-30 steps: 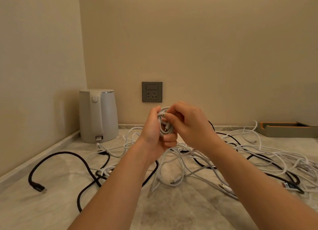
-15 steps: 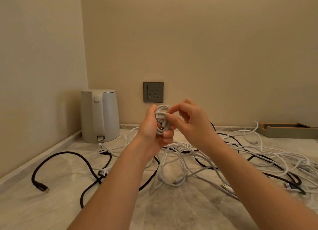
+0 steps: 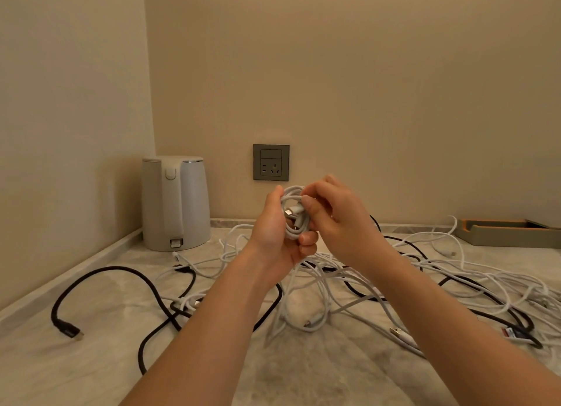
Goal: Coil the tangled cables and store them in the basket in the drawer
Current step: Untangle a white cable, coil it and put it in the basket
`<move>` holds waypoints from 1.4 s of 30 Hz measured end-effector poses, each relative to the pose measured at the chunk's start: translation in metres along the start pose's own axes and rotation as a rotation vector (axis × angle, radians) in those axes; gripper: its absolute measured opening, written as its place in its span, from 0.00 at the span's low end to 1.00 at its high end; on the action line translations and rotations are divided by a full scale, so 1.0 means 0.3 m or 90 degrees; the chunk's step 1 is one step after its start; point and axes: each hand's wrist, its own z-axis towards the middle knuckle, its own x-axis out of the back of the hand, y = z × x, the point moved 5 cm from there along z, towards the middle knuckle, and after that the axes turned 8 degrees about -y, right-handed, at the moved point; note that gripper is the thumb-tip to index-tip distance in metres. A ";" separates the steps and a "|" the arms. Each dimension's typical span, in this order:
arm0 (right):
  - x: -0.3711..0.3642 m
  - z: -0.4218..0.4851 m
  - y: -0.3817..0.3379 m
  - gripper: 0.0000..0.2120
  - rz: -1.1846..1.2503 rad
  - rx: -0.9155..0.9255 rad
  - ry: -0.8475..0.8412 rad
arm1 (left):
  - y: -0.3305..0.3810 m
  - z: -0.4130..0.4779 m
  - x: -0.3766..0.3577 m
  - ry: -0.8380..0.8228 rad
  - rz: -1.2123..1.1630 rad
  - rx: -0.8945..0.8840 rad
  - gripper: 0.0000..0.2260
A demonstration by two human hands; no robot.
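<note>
Both hands are up off the tabletop [image 3: 91, 360], just below the socket [image 3: 271, 162] & in front of it. Left hand [image 3: 271, 232] wraps the white coil [image 3: 294, 215]: fingers [image 3: 308, 241] curled under & round the loops, thumb up along the side. Right hand [image 3: 343, 220] pinches the coil's top strands w/ thumb & forefinger. The coil is small & round, several smooth loops, w/ a metal-tipped plug showing in its middle. A strand prob. trails down from it to the pile, tho the hands hide the join.

Edges/room: the tabletop meets the socket's wall at a low stone lip. A 2nd wall closes it off far left of the socket, w/ the same lip. Bare stone shows well below the socket, nearest the camera, & btwn the forearms.

Loose white cables [image 3: 455, 279]: thin, glossy, tangled, spread below & right of the socket. Black cable [image 3: 127, 273]: thicker, matte, curving below-left of the socket, plug end lying flat. Kettle [image 3: 174, 203]: white, smooth, tapered, left of the socket by the corner. Tray [image 3: 510, 234]: grey w/ orange inside, low, rectangular, far right of the socket against the wall. Tabletop: pale marbled stone.
</note>
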 end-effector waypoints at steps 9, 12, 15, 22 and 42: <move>-0.001 0.003 -0.016 0.11 -0.037 -0.019 -0.099 | 0.023 -0.007 0.023 0.035 0.088 -0.012 0.30; 0.008 -0.006 -0.015 0.05 0.090 -0.050 0.010 | 0.038 -0.009 0.014 0.119 0.087 -0.061 0.25; 0.035 -0.027 -0.017 0.07 0.142 -0.074 0.069 | 0.024 -0.024 -0.029 0.111 0.053 -0.069 0.24; 0.074 -0.115 -0.047 0.07 0.262 -0.135 0.011 | 0.035 -0.081 -0.101 0.068 0.150 -0.053 0.28; 0.385 -0.634 -0.218 0.11 0.118 -0.154 -0.049 | -0.158 -0.486 -0.457 -0.040 0.406 0.074 0.13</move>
